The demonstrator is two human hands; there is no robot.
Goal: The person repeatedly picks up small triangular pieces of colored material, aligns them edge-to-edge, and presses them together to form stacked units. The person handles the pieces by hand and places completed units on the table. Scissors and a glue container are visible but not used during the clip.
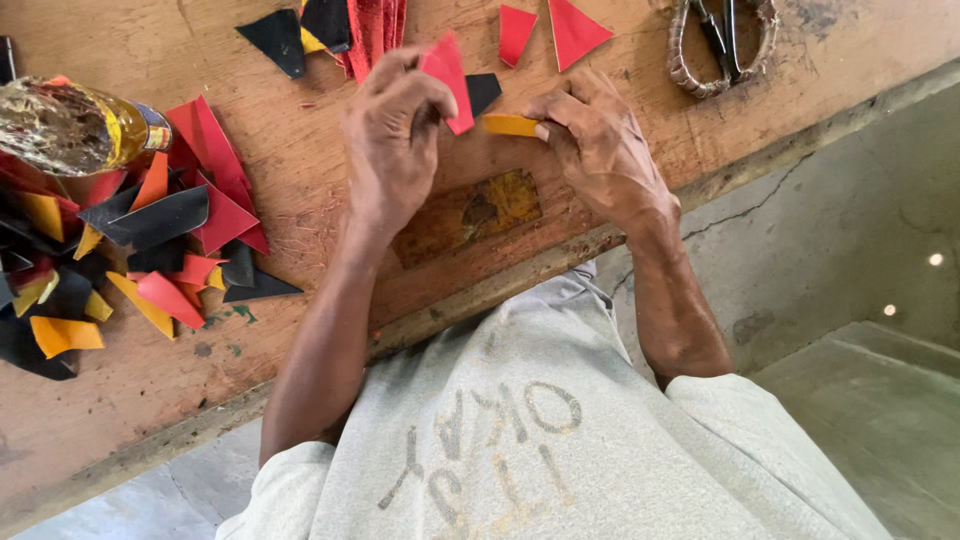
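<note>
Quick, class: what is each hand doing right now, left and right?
Left hand: closed, pinching a red cut piece.
Right hand: closed, pinching a small yellow strip.

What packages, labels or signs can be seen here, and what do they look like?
Bottle: lying on its side at the bench's left edge, clear plastic, yellow liquid inside, shiny wrap.
Patch: flat on the wooden bench below both hands, rectangular, worn yellow and brown.
Shirt print: faded grey lettering on a pale shirt.

One head cam only, looking steeply down and close over wearer's chest at hands [500, 150] and near edge of table [300, 330]; floor at right.
</note>
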